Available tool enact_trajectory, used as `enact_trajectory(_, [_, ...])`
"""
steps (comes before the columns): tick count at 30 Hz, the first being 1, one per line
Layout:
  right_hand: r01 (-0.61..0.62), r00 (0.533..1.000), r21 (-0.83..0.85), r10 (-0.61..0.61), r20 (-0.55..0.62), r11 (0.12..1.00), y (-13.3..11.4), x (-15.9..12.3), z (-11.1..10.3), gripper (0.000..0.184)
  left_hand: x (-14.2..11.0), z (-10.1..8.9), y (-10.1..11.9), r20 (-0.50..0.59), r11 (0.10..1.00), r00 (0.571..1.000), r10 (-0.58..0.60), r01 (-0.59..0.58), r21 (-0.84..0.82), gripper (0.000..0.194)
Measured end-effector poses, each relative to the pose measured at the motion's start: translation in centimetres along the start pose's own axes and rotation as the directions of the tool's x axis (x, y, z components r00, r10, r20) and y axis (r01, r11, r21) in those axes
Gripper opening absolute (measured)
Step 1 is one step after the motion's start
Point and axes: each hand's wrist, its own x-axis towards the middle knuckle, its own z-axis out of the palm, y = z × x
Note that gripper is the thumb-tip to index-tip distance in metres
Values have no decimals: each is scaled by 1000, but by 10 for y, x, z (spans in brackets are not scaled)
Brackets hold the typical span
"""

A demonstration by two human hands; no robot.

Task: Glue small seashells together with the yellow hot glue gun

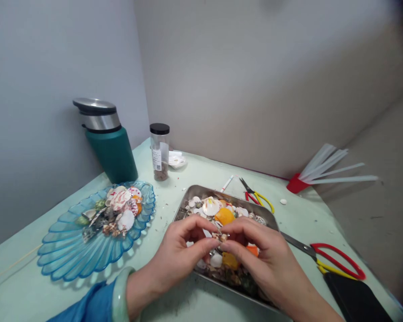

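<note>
**Two-handed pinch on a small speckled shell [220, 237]**

The left hand [184, 248] and right hand [263, 246] meet fingertip to fingertip, each with thumb and forefinger pressed together on the small speckled shell. Whether it is one piece or two touching cannot be told; the fingers cover too much. It is held over the middle of the metal tray [271, 218], above a heap of mixed shells [211, 206] that reaches toward the tray's far edge.

The step in hand looks like close fingertip work on this one piece, turning or adjusting it rather than digging in the heap. The next move seems to call for a light, steady pinch, with one hand bracing while the other makes small shifts; a slip would probably drop it among the shells below.

Near the tabletop's [166, 201] left edge, a blue plate [70, 255] carries more shells [119, 199] at its far right part. Small scissors [263, 201] and a marker pen [226, 183] lie just beyond the tray's far edge. Large scissors [339, 259] lie off its right edge. A red cup [297, 183] lies tipped by the tabletop's far right corner.
</note>
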Motion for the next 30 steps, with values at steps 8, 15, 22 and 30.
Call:
enact_trajectory(8, [50,998,-16,-50,28,999,1,1,0,4,-2,-1,-2,1,1000,1000,-10,10,-21,16])
enact_trajectory(15, [28,999,-25,-28,30,999,0,1,-4,9,2,0,4,-19,986,995,-95,91,-142,14])
enact_trajectory(22, [-16,1000,-46,15,-7,999,-1,0,-4,11,4,2,6,-4,968,990,-141,137,-210,18])
enact_trajectory(30, [-171,985,23,172,-30,985,2,0,0,19,4,0,8,7,979,994,-112,112,-170,29])
